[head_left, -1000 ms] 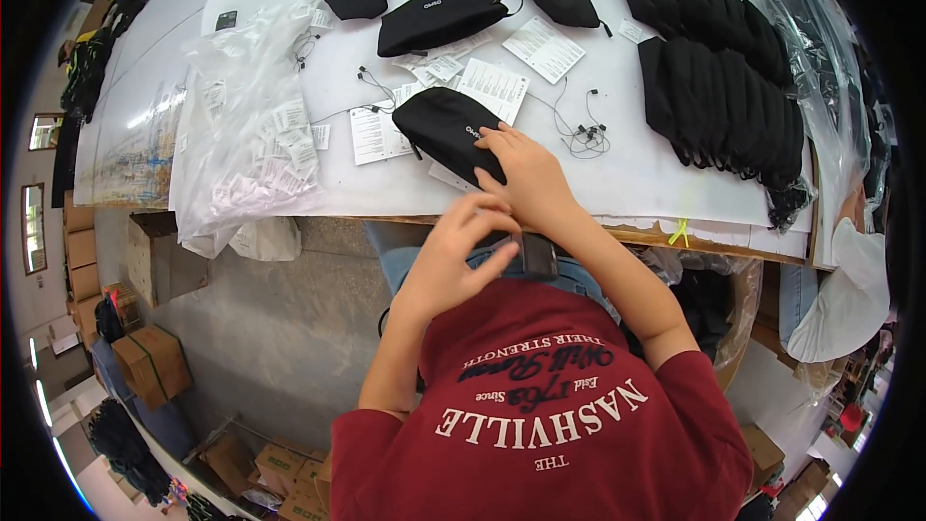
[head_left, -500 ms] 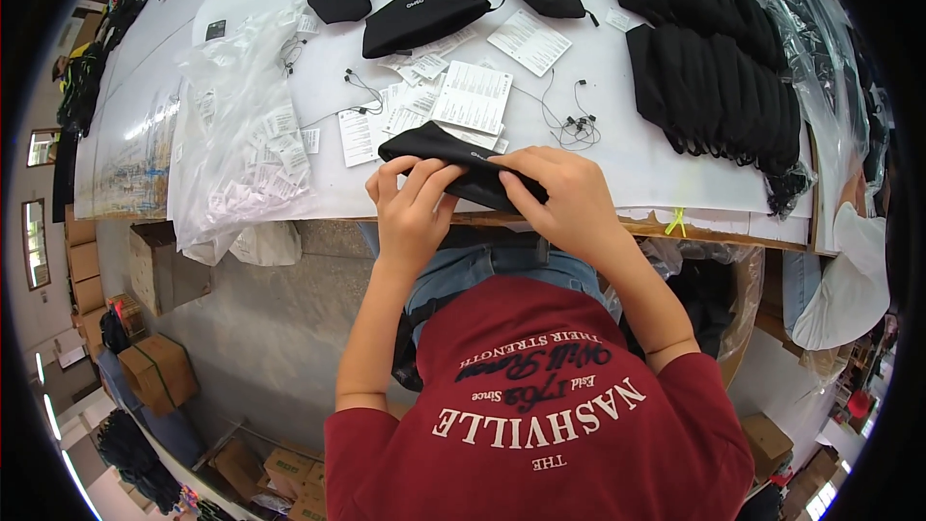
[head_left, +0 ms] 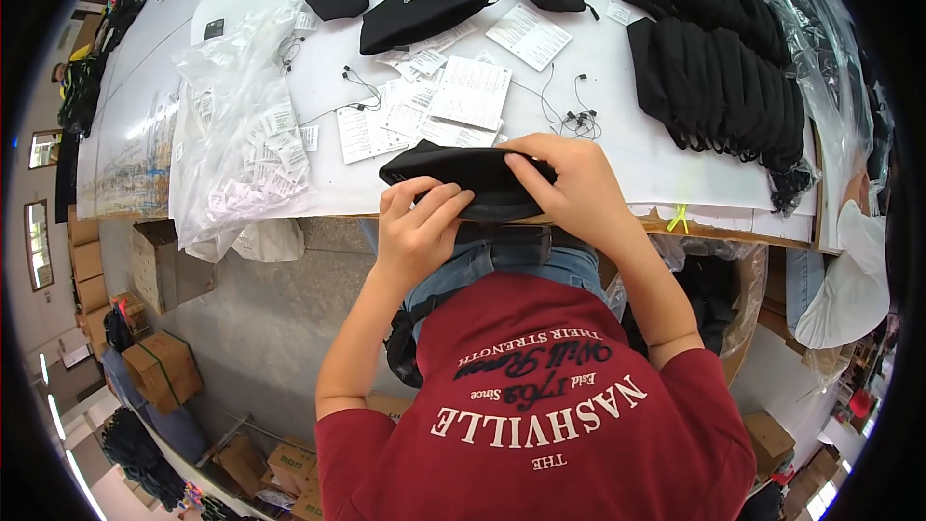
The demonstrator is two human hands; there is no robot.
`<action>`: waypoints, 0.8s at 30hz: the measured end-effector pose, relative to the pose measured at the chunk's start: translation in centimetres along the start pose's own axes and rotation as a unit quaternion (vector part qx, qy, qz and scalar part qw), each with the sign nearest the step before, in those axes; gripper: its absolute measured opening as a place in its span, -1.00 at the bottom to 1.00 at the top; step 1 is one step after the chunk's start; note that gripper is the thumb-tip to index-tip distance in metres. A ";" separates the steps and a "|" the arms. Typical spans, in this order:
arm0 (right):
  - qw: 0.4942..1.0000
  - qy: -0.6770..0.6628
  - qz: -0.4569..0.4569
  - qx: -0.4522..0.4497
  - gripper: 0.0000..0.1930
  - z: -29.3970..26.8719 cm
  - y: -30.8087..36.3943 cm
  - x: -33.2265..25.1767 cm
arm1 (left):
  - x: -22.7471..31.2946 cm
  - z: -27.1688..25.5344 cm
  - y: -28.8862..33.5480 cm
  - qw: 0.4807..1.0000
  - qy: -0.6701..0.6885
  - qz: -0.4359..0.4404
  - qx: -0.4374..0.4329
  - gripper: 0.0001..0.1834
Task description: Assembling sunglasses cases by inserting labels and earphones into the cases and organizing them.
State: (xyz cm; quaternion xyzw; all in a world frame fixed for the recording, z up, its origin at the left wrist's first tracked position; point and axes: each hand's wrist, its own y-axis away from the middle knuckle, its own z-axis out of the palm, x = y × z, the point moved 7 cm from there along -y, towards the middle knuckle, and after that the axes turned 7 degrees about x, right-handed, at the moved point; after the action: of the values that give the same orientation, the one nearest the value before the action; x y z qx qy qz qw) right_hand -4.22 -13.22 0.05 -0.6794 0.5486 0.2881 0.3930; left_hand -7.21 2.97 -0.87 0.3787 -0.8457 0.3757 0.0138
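A small black fabric pouch (head_left: 473, 172) is held over the table's near edge, its upper side spread between my two hands. My left hand (head_left: 422, 224) pinches its lower left edge with the fingers curled. At the other end, my right hand (head_left: 564, 183) grips the pouch with the thumb on its near face and the fingers behind. The fingertips of the right hand are partly hidden by the cloth. Just beyond the pouch lie white printed cards (head_left: 470, 92). Another black pouch with a side loop (head_left: 422, 16) rests behind those cards.
Rows of black pouches (head_left: 714, 87) are stacked at the right. A clear plastic bag with small white labels (head_left: 253, 150) lies at the left. Thin black strings (head_left: 577, 121) are scattered mid-table. A yellow-green tie (head_left: 678, 220) hangs at the wooden table edge (head_left: 714, 225).
The pouch has been turned and spread wider, so its printed mark no longer shows. My left hand has moved slightly down, and the right hand has shifted its grip along the edge.
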 end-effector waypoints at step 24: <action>0.967 -0.249 0.060 -0.001 -0.53 -1.2 2.6 3.9 | -1.6 -0.6 -0.6 0.966 0.131 -0.207 -0.082 -0.81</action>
State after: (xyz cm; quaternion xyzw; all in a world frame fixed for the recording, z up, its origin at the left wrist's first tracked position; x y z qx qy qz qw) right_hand -5.87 -16.46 -3.07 -0.5525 0.4732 0.4714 0.4986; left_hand -5.84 4.18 -0.56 0.4900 -0.7677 0.3409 0.2329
